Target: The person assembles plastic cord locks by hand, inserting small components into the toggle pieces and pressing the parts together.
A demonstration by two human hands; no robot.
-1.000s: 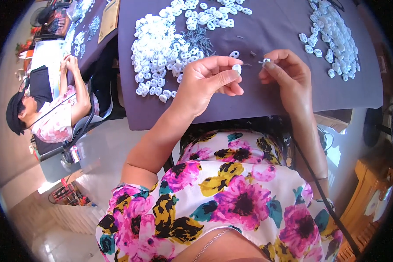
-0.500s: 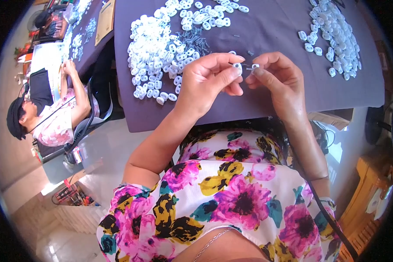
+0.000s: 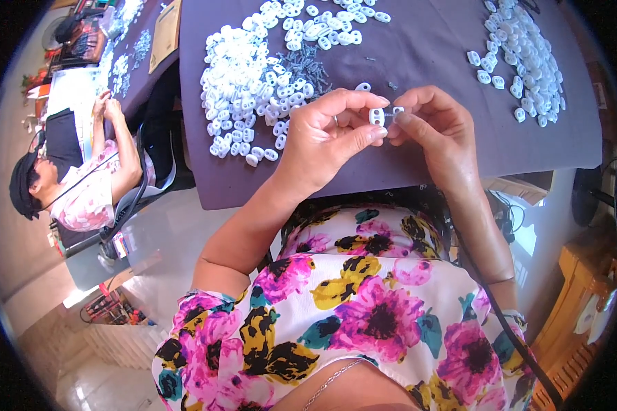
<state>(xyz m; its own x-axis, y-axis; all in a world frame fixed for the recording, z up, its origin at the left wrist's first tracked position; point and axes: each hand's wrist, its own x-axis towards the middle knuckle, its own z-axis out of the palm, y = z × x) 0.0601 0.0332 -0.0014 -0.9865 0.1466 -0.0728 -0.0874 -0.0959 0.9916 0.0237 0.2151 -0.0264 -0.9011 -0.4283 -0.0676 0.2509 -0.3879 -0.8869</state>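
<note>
Above the near part of the table, my left hand (image 3: 329, 133) pinches a white two-hole plastic cord-lock body (image 3: 376, 117) between thumb and index finger, its holes facing up. My right hand (image 3: 435, 127) is closed on a smaller white cord-lock plunger (image 3: 398, 110). A thin grey stem, perhaps a spring, shows between the two parts; whether it enters the body I cannot tell. Just beyond my left fingers lies a loose white piece (image 3: 363, 87). Left of my left hand spreads a big heap of white two-hole pieces (image 3: 233, 75), beside a dark pile of small thin metal pieces (image 3: 306, 68).
Another heap of white pieces (image 3: 528, 61) lies at the right on the dark tablecloth (image 3: 425, 48). A few single metal bits (image 3: 392, 85) lie beyond my hands. At the left, a seated person (image 3: 92, 171) works at another table. A wooden piece of furniture (image 3: 572, 294) stands lower right.
The cord-lock body in my left hand has turned so its two holes face up. My right hand has shifted slightly, bringing the small plunger close to it.
</note>
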